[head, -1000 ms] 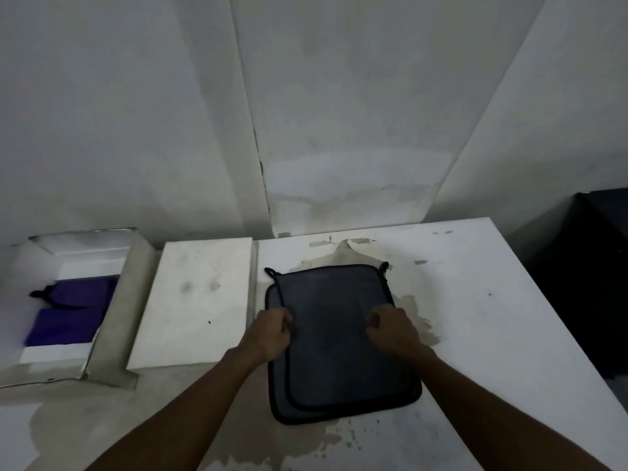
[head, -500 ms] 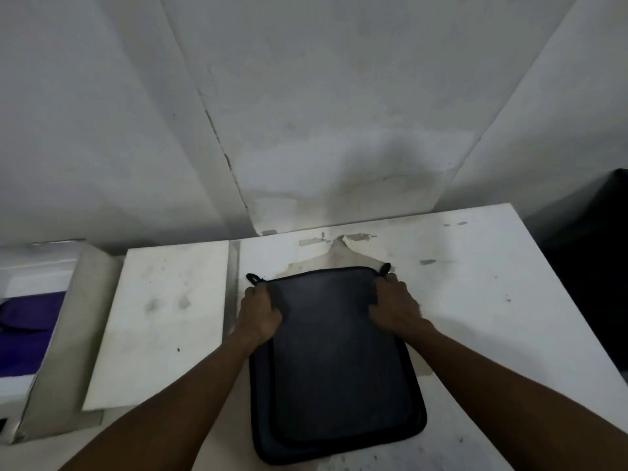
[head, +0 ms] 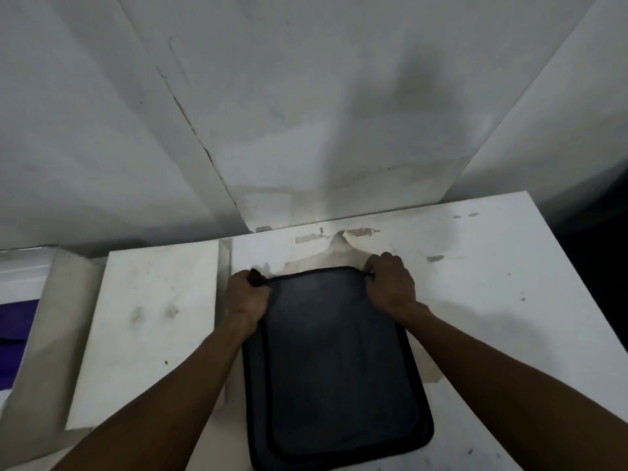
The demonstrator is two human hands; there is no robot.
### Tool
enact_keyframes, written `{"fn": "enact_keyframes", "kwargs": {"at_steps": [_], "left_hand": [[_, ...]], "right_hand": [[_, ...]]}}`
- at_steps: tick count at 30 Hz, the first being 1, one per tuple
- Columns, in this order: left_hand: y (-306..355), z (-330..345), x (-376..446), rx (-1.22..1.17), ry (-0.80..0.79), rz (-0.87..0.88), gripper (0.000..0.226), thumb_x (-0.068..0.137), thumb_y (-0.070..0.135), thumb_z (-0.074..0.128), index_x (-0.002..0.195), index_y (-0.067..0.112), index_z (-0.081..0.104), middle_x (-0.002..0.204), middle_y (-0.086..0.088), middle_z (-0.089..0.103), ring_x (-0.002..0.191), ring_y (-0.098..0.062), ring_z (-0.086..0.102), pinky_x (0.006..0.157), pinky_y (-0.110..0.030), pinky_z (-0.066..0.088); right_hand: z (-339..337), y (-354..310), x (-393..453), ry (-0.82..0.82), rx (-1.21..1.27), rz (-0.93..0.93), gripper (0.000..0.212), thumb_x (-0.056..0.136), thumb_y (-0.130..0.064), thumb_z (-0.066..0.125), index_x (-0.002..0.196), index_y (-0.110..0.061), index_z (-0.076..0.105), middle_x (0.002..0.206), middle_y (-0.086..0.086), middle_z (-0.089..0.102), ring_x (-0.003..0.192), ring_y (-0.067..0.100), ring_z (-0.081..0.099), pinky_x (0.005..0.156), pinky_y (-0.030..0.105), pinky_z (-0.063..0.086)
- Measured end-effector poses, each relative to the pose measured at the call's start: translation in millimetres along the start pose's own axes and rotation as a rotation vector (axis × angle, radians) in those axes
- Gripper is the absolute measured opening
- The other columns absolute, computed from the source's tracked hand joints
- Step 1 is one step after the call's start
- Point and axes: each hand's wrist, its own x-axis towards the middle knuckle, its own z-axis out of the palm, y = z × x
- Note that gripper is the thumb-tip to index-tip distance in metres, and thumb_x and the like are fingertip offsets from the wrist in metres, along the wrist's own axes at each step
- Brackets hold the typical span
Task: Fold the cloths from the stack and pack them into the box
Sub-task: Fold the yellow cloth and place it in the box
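A dark grey cloth with black trim (head: pixel 336 365) lies flat on the white table (head: pixel 492 300), on top of another dark cloth whose edge shows at the left and bottom. My left hand (head: pixel 248 297) grips the cloth's far left corner. At the far right corner my right hand (head: pixel 390 283) pinches the edge. The open box (head: pixel 64 321) stands at the far left, with purple cloth (head: pixel 17 324) inside it, mostly cut off by the frame edge.
A white box lid or flap (head: pixel 153 328) lies between the box and the cloth. White walls rise directly behind the table. A dark object (head: pixel 598 239) stands beyond the table's right edge. The tabletop is stained and peeling.
Both hands slid from the cloth's middle sides up to its far corners and closed on them. The view shifted right, pushing the box toward the frame's left edge.
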Motion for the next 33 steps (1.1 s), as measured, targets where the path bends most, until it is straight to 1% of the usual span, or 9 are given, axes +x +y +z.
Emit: {"fn": "enact_keyframes", "kwargs": {"at_steps": [3,7,11,13,20,23,27,29,33], "left_hand": [[3.5,-8.4,-5.7,-0.009,-0.011,0.056,0.005,0.072,-0.001,0.066,0.076,0.0,0.063,0.071,-0.008,0.063,0.064,-0.02,0.057,0.059,-0.029,0.048],[6.4,-23.7,-18.2,-0.056,-0.073,0.135,0.015,0.068,-0.007,0.07,0.075,0.005,0.066,0.076,-0.01,0.066,0.07,-0.021,0.06,0.067,-0.029,0.051],[3.6,-37.4,-47.3,-0.085,-0.144,0.214,0.02,0.07,-0.011,0.07,0.073,0.007,0.064,0.072,-0.005,0.062,0.066,-0.012,0.056,0.053,-0.009,0.046],[-2.1,-42.4,-62.3,-0.091,-0.163,0.24,0.019,0.071,-0.011,0.071,0.073,0.007,0.063,0.071,-0.003,0.061,0.065,-0.01,0.055,0.051,-0.005,0.043],[-40.2,-50.4,-112.6,-0.002,-0.222,0.318,0.024,0.068,-0.012,0.073,0.068,0.01,0.062,0.071,-0.003,0.063,0.068,-0.012,0.058,0.061,-0.012,0.046],[-61.0,-48.1,-133.6,0.083,-0.22,0.339,0.03,0.065,-0.012,0.072,0.064,0.016,0.061,0.07,0.0,0.064,0.069,-0.011,0.059,0.064,-0.019,0.045],[-84.5,-43.8,-154.6,0.186,-0.263,0.377,0.037,0.063,-0.018,0.064,0.06,0.019,0.058,0.065,0.007,0.062,0.063,0.003,0.059,0.057,-0.007,0.041],[-94.1,-41.5,-161.8,0.226,-0.273,0.399,0.04,0.063,-0.019,0.059,0.058,0.02,0.056,0.063,0.007,0.061,0.066,0.008,0.059,0.057,-0.007,0.04],[-110.1,-36.6,-171.3,0.29,-0.274,0.415,0.047,0.069,-0.018,0.054,0.058,0.027,0.053,0.063,0.007,0.057,0.063,0.002,0.055,0.063,-0.013,0.04]], "right_hand": [[-3.8,4.0,-4.4,0.04,0.107,-0.011,0.012,0.084,-0.011,0.055,0.095,-0.011,0.059,0.103,0.009,0.06,0.097,0.026,0.055,0.081,0.039,0.051],[-15.3,10.9,-16.1,0.055,0.232,-0.018,0.01,0.079,-0.009,0.061,0.088,-0.013,0.061,0.095,0.005,0.065,0.088,0.02,0.059,0.076,0.031,0.05],[-26.4,16.2,-38.9,0.06,0.318,-0.075,0.013,0.076,-0.005,0.064,0.083,-0.016,0.063,0.085,0.001,0.066,0.08,0.015,0.061,0.076,0.029,0.053],[-32.1,17.4,-56.4,0.066,0.348,-0.085,0.013,0.075,-0.003,0.065,0.085,-0.012,0.065,0.084,0.0,0.065,0.079,0.014,0.06,0.073,0.026,0.049],[-25.7,47.0,-114.1,0.097,0.395,-0.155,0.018,0.07,0.003,0.064,0.073,-0.014,0.063,0.077,0.0,0.067,0.077,0.002,0.059,0.067,0.009,0.041],[-20.5,63.8,-137.0,0.101,0.377,-0.161,0.025,0.069,0.007,0.063,0.069,-0.018,0.06,0.074,-0.001,0.066,0.075,0.001,0.058,0.067,0.013,0.044],[-10.2,83.6,-165.3,0.097,0.33,-0.169,0.033,0.066,0.011,0.062,0.067,-0.022,0.059,0.072,-0.005,0.063,0.072,0.004,0.059,0.064,0.021,0.047],[-2.9,93.8,-176.8,0.078,0.302,-0.194,0.033,0.067,0.012,0.062,0.07,-0.021,0.06,0.074,-0.003,0.065,0.071,0.012,0.061,0.065,0.024,0.048],[8.5,109.4,-196.4,0.004,0.195,-0.257,0.023,0.072,0.003,0.059,0.08,-0.018,0.062,0.084,-0.001,0.064,0.078,0.02,0.06,0.071,0.037,0.052]]}}
